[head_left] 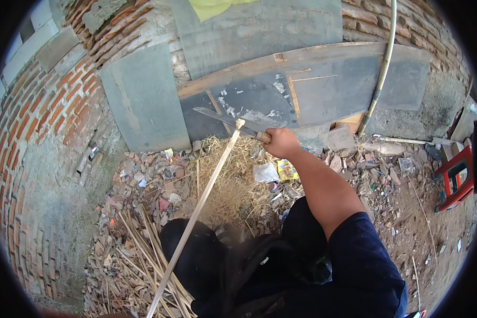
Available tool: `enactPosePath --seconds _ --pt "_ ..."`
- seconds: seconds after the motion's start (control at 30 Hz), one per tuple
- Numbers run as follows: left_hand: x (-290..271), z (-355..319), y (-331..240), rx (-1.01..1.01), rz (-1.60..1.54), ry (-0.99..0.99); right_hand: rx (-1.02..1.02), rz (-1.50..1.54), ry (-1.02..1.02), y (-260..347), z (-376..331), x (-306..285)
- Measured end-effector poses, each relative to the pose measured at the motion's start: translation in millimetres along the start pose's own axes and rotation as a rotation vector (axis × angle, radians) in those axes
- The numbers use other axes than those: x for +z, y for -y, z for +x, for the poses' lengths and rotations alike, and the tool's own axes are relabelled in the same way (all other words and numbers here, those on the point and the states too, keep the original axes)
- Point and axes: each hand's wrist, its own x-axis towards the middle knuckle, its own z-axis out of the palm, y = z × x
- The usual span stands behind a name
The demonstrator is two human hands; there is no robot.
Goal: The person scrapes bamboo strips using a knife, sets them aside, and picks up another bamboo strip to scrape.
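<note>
My right hand (282,143) is closed round the wooden handle of a machete (223,119), its long blade pointing left toward the wall panels. Just in front of the blade, as seen here, stands the frayed upper end of a long pale bamboo strip (196,212). Whether blade and strip touch, I cannot tell. The strip slants down past my knee and leaves the picture at the lower edge. My left hand is out of view. Beneath the blade lies a heap of curly shavings (230,175).
More strips (148,244) lie in a bundle by my left knee. Rubble and litter (164,180) cover the ground. Ahead, grey panels (146,100) lean on a brick wall, with a pole (385,63) at the right. A red plastic stool (456,183) stands far right.
</note>
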Motion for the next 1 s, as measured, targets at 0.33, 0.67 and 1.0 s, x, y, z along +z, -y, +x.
enactPosePath --seconds 0.33,0.67,1.0 --pt "39.2 -223.8 32.5 -0.903 0.486 0.877 -0.011 0.099 -0.02 7.0 -8.6 -16.1" --pt "41.4 -265.4 42.1 -0.885 0.602 0.765 -0.429 -0.245 -0.062 30.9 -1.8 -2.1" --pt "21.6 -300.3 57.0 -0.899 0.499 0.79 0.309 0.116 -0.135 -48.9 14.1 -8.2"
